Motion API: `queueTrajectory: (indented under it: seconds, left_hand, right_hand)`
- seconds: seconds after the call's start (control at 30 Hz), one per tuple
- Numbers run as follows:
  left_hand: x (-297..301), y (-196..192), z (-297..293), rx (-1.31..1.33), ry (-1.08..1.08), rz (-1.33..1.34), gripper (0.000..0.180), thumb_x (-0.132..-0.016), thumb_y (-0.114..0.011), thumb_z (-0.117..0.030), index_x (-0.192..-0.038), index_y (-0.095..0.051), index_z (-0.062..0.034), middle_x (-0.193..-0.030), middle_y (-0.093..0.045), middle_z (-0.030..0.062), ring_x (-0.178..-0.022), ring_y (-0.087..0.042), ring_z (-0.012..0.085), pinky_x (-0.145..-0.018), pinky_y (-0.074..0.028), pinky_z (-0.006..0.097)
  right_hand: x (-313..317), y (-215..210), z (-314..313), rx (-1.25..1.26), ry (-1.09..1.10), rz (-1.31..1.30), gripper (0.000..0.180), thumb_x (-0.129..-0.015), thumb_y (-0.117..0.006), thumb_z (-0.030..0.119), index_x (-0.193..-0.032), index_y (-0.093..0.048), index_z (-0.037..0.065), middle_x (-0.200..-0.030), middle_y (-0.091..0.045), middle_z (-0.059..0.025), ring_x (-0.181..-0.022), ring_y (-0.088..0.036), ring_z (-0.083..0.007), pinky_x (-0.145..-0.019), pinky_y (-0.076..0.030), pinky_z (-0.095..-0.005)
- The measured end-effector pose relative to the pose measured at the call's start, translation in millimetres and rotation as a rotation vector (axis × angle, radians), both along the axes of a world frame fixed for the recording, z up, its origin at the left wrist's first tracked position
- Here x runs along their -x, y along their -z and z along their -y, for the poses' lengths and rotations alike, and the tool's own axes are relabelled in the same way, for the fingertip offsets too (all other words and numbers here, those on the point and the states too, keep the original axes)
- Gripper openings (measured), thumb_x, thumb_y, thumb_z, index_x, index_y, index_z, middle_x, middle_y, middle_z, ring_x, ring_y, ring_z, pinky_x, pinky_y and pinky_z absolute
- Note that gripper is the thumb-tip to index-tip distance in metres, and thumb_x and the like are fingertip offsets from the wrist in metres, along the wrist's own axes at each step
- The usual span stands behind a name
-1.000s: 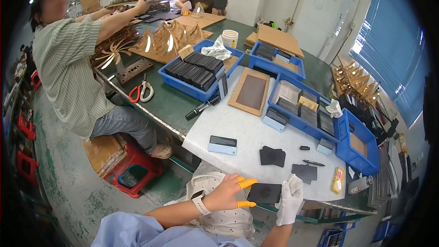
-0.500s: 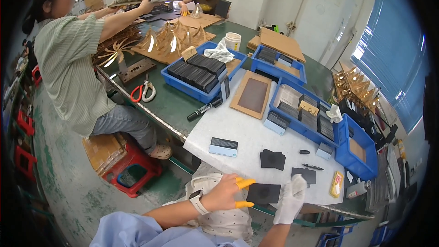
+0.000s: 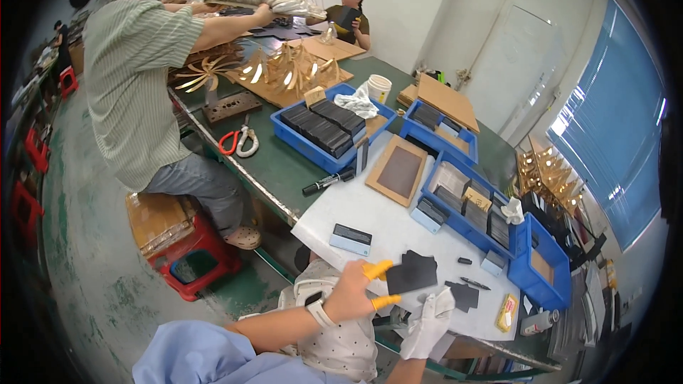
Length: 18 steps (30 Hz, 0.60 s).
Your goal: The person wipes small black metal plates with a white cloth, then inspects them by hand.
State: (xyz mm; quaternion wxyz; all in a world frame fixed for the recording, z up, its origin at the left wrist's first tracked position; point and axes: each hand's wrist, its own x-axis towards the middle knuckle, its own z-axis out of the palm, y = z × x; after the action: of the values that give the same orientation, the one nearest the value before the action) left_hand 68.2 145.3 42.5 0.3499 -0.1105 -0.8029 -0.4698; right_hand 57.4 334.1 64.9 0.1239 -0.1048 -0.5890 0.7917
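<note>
My left hand (image 3: 353, 290), with yellow finger cots on its finger and thumb, grips a flat black card (image 3: 413, 279) between the two near its left edge. The card lies over the back part of a small stack of black cards (image 3: 421, 259) on the white sheet. My right hand (image 3: 429, 320), in a white glove, is to the right and nearer to me, apart from the card. Its fingers stretch upward and nothing shows in them. Beyond the glove are more dark cards (image 3: 466, 296) and a black pen (image 3: 475, 284).
Blue bins (image 3: 341, 161) of black cards stand on the white-covered table (image 3: 324, 206). A card box (image 3: 350, 240), marker (image 3: 327, 183), brown frame (image 3: 396, 169), yellow packet (image 3: 506, 313) and bottle (image 3: 539, 322) lie around. At left a person (image 3: 135, 85) carries a loaded board; another sits at the far end.
My left hand has moved the black card away from me, over the stack. The right glove has come away from the card. The person at left has shifted, and the whole view has turned slightly.
</note>
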Motion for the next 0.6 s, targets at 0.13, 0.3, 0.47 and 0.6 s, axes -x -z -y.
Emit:
queueTrajectory:
  seconds: [0.13,0.3,0.47,0.6]
  left_hand:
    - [-16,-1,-17,0.041,0.107,-0.041,0.069,-0.077,-0.093,-0.034,-0.136,-0.068,-0.0084,-0.12,-0.069,0.0122,-0.112,-0.058,0.0364,-0.104,-0.044,0.046]
    - [-25,5,-14,0.093,0.134,-0.016,0.067,-0.077,-0.092,-0.035,-0.134,-0.069,-0.0071,-0.125,-0.067,0.0133,-0.116,-0.056,0.0359,-0.105,-0.044,0.045]
    - [-30,2,-16,0.084,0.148,0.005,0.067,-0.082,-0.09,-0.04,-0.133,-0.068,-0.0043,-0.125,-0.068,0.0141,-0.115,-0.057,0.0356,-0.104,-0.043,0.044]
    - [-29,2,-11,-0.011,0.102,0.019,0.066,-0.083,-0.088,-0.041,-0.134,-0.067,-0.0033,-0.125,-0.068,0.0149,-0.115,-0.056,0.0356,-0.102,-0.042,0.044]
  right_hand:
    - [-12,13,22,0.127,-0.27,-0.145,0.063,-0.084,-0.082,-0.004,-0.141,-0.055,0.001,-0.111,-0.071,-0.011,-0.088,-0.071,-0.0162,-0.077,-0.059,-0.0286]
    - [-23,-3,20,-0.003,-0.327,0.038,0.048,-0.084,-0.081,-0.008,-0.129,-0.064,-0.001,-0.112,-0.07,-0.011,-0.096,-0.07,-0.0182,-0.085,-0.06,-0.0329]
    - [54,79,-72,-0.681,0.104,-0.36,0.026,-0.102,-0.072,0.021,-0.12,-0.064,0.004,-0.096,-0.068,-0.0071,-0.07,-0.067,-0.0176,-0.054,-0.054,-0.0305]
    - [11,8,-35,0.028,0.115,-0.066,0.033,-0.103,-0.07,0.033,-0.12,-0.063,0.006,-0.095,-0.068,-0.0056,-0.078,-0.068,-0.0191,-0.053,-0.053,-0.0332]
